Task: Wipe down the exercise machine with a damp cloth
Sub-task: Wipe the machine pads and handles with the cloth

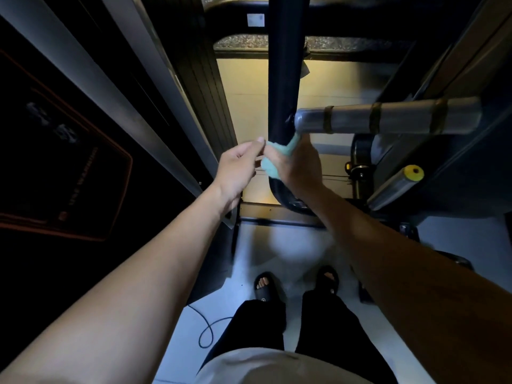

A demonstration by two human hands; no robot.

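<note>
Right hand [300,164] bunches the cloth [273,162] against the black post [282,87], left hand [239,164] pinches its corner, so one tug could pull that loose grip free and drop it.

Most of the cloth [270,164] is bunched out of sight behind the right hand [300,167]. The left hand [238,166] hides its own fingertips, so its hold on the cloth cannot be judged. The lettering on the dark panel [63,162] at the left is too dim to read. The top edge cuts off the black post [284,79], and the wrapped bar [388,117] blurs toward the right.
</note>
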